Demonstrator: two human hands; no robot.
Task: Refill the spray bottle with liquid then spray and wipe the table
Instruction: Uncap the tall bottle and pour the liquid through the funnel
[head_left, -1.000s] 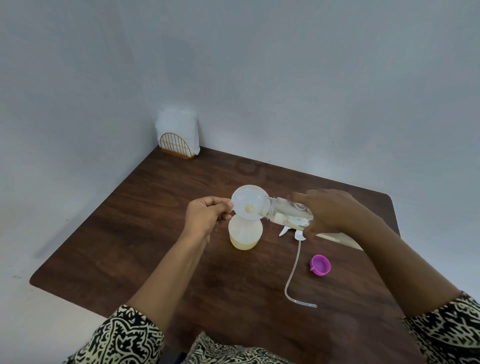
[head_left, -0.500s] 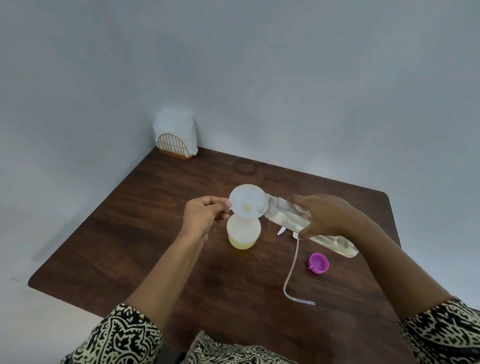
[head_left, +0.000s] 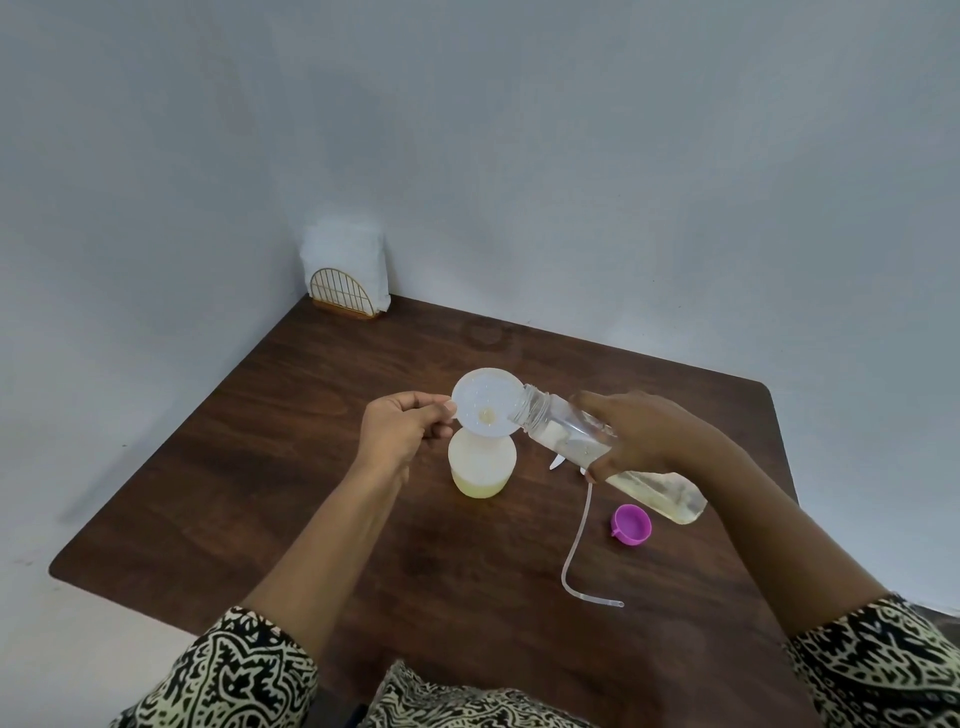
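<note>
Left hand (head_left: 402, 434) is pinching the funnel (head_left: 485, 413) steady; right hand (head_left: 641, 436) is gripping the tilted bottle (head_left: 566, 431), mouth just beyond its fingertips, feeding the funnel.

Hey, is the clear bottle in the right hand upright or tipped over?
Tipped. The clear bottle lies nearly sideways in the right hand, its uncapped mouth at the funnel.

Spray bottle (head_left: 482, 464): my translucent vessel, upright, yellow liquid low, funnel (head_left: 485, 405) seated atop.
Refill bottle (head_left: 613, 454): clear, tilted, mouth over funnel.
</note>
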